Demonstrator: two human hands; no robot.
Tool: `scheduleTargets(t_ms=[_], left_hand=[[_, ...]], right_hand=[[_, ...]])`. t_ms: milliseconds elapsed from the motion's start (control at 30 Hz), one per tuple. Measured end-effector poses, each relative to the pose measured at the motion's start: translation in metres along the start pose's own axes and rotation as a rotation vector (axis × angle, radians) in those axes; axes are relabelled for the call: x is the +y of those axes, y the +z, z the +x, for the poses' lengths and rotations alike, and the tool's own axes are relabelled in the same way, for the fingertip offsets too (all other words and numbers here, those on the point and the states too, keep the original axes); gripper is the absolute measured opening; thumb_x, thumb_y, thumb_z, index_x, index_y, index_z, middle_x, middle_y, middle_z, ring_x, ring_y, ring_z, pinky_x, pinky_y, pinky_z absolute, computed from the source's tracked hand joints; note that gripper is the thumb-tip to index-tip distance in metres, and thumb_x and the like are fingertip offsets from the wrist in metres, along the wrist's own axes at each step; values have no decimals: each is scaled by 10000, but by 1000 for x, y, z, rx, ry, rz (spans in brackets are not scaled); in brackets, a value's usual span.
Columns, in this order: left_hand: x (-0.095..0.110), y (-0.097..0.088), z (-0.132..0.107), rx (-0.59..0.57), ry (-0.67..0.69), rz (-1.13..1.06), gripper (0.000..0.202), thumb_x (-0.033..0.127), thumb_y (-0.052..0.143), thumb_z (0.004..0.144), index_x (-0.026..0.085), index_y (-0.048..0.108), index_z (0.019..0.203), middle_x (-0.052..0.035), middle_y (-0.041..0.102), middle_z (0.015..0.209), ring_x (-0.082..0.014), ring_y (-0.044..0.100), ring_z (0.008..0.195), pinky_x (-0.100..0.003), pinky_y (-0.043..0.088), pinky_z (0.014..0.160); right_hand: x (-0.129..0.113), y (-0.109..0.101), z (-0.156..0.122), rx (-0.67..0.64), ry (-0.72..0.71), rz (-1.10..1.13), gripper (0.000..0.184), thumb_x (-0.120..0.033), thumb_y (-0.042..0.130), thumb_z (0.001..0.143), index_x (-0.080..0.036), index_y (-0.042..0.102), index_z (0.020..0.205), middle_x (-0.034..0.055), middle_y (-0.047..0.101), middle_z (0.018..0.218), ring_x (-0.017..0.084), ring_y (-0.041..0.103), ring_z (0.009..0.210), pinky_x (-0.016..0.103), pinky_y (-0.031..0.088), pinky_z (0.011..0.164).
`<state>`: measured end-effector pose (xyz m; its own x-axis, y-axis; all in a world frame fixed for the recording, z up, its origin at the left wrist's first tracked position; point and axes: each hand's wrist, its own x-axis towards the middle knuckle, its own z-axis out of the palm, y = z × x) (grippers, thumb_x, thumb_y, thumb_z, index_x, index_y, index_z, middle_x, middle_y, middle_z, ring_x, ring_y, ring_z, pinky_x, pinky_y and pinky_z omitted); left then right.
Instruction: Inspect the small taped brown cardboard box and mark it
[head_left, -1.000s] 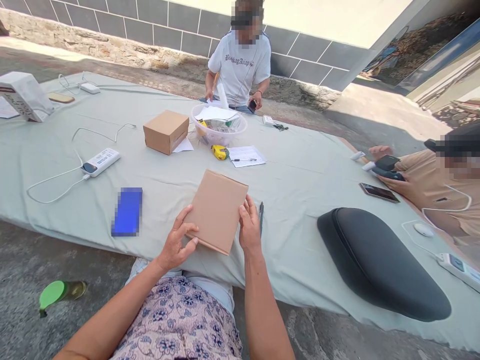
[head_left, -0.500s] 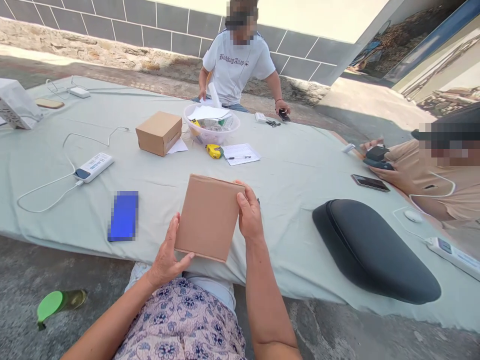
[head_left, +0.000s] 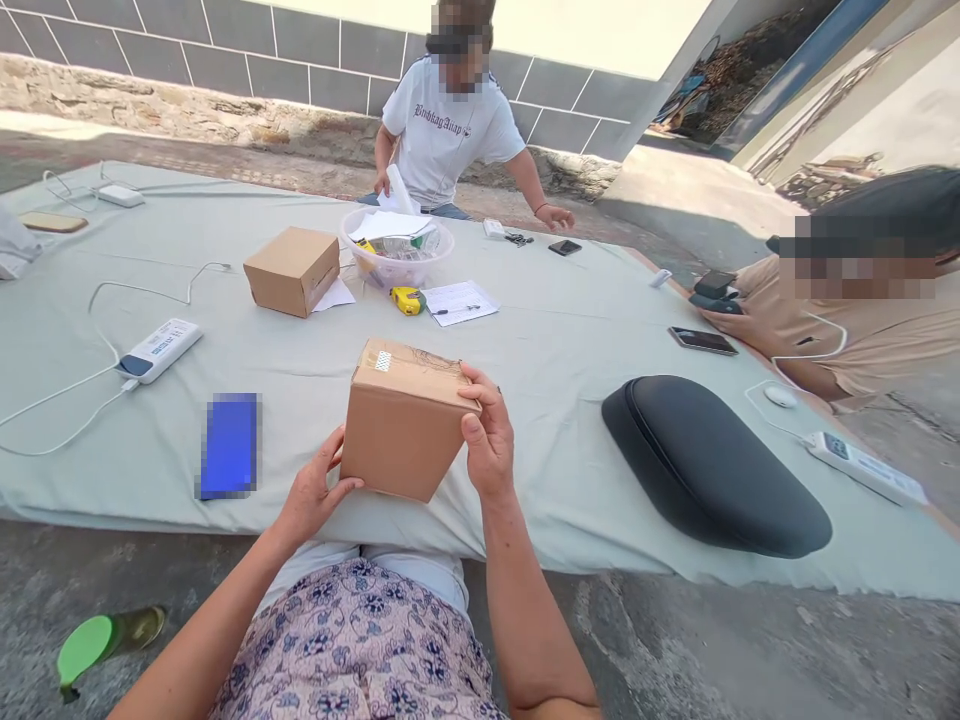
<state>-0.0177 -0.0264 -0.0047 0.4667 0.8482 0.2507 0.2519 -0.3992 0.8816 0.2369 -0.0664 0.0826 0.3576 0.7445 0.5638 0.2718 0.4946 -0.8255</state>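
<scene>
A brown cardboard box [head_left: 405, 435] is held between my two hands near the table's front edge, tilted so that one broad side faces me. Its upper side carries a small white label and dark scribbled lines. My left hand [head_left: 316, 492] grips the lower left corner, thumb along the bottom edge. At the upper right corner, my right hand [head_left: 489, 432] closes on the box with its thumb on the near side and fingers over the top. The box's far side and underside are hidden.
On the cloth-covered table [head_left: 555, 330] are a second cardboard box [head_left: 291, 270], a plastic basket [head_left: 397, 262], a yellow tape measure [head_left: 407, 300], a paper with a pen [head_left: 460, 301], a black cushion [head_left: 716, 465] and a power strip [head_left: 159, 351]. Two people sit across and at right.
The box has been tipped so its labelled upper side now shows, still in both hands. The person across has let go of a phone on the table. My view has shifted slightly right.
</scene>
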Motion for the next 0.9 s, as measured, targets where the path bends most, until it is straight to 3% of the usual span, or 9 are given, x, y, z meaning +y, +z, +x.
scheduleTargets(t_ms=[100,200,300,367,433,533,600,733,900], left_hand=[[-2,-6,1,-4,-73,-49,586,430,621,912,278,481,1461,-84,617,1453,-292,632,1299,-468,586,1031],[-6,-12,3,-48,-164,-48,394,467,548,933,232,672,1225,-85,771,1160,-293,743,1073,-435,633,899],[-6,-13,4,-36,-226,-48,412,538,525,926,200,713,1067,-95,795,988,-282,765,926,-416,633,840],[1,-13,6,41,-238,-61,471,571,521,928,187,679,1151,-112,783,1048,-284,756,980,-416,620,864],[15,-14,10,152,-198,-77,519,578,506,948,192,610,1279,-136,731,1225,-285,721,1114,-422,595,934],[45,-16,18,276,-15,-111,585,568,497,967,239,463,1450,-156,531,1512,-291,581,1349,-447,531,1059],[66,-15,25,283,97,-80,627,552,522,963,283,385,1513,-148,422,1598,-302,461,1458,-463,498,1101],[97,-4,34,267,199,87,609,502,592,944,271,429,1484,-155,381,1619,-321,341,1529,-510,414,1175],[104,12,37,331,221,132,525,444,649,924,220,498,1374,-191,403,1594,-317,377,1511,-513,409,1177]], right_hand=[[1,2,-5,-21,-35,5,303,-558,582,916,-275,646,1006,87,593,1420,300,500,1408,514,402,1152],[7,3,-9,-35,-58,45,318,-573,556,924,-268,646,932,82,617,1403,302,511,1400,523,390,1164],[12,4,-14,-4,-49,89,268,-521,556,942,-268,644,933,72,619,1417,289,520,1396,515,385,1167],[13,5,-16,16,-34,96,232,-486,565,947,-268,643,938,67,617,1429,280,523,1396,506,381,1168],[12,6,-17,30,-25,90,218,-470,571,947,-263,638,935,71,617,1433,277,528,1392,497,387,1161],[9,9,-18,49,-28,75,213,-462,574,945,-255,624,932,88,622,1427,276,539,1382,487,402,1142],[6,11,-18,62,-26,50,218,-463,568,946,-250,615,931,102,624,1421,276,543,1378,490,404,1137],[-6,14,-22,80,9,-78,206,-443,605,926,-238,582,928,140,613,1424,279,550,1374,488,429,1110],[-29,20,-28,112,31,-341,354,-478,751,817,-233,533,949,184,581,1447,301,558,1354,495,461,1076]])
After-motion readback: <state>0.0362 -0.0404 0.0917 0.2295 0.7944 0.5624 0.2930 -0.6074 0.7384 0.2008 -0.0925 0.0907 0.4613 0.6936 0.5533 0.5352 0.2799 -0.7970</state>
